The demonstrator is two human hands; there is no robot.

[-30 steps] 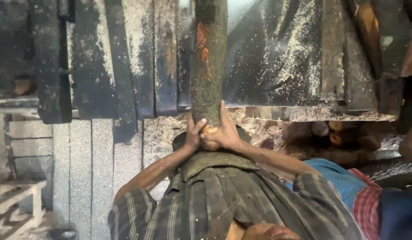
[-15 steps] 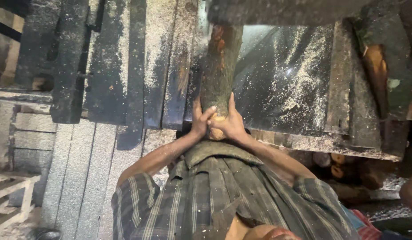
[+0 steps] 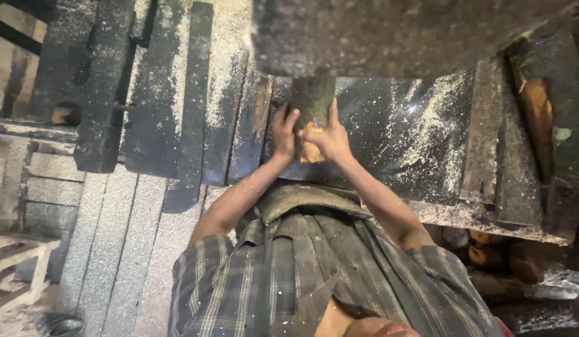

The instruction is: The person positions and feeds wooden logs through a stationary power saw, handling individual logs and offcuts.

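Hands first: your left hand [image 3: 285, 132] and your right hand [image 3: 327, 134] are together at the near end of a round log [image 3: 313, 103], each clamped on one side of it. The left fingers curl up along the log's left edge; the right hand wraps the right edge, its thumb stretched upward along the bark. Between your palms the pale orange cut face of the log shows.

The log lies end-on to you on the dark metal table [image 3: 414, 137], pointing straight away from your chest. Its far part runs under a heavy dark beam [image 3: 395, 34] that crosses the top of the view, so you cannot see how long it is. Bark covers the part you can see, greenish grey in colour.

Sawdust [image 3: 427, 118] is scattered in pale streaks over the table to the right of the log, and lies thick on the dark planks [image 3: 177, 93] to the left of it. Beyond those planks, lower left, are grey dusted boards [image 3: 108, 237]. At the right edge a rough slab with orange wood showing [image 3: 539, 106] lies well apart from your hands. Your checked shirt [image 3: 302, 274] fills the bottom of the view, both forearms reaching up from it to the log.
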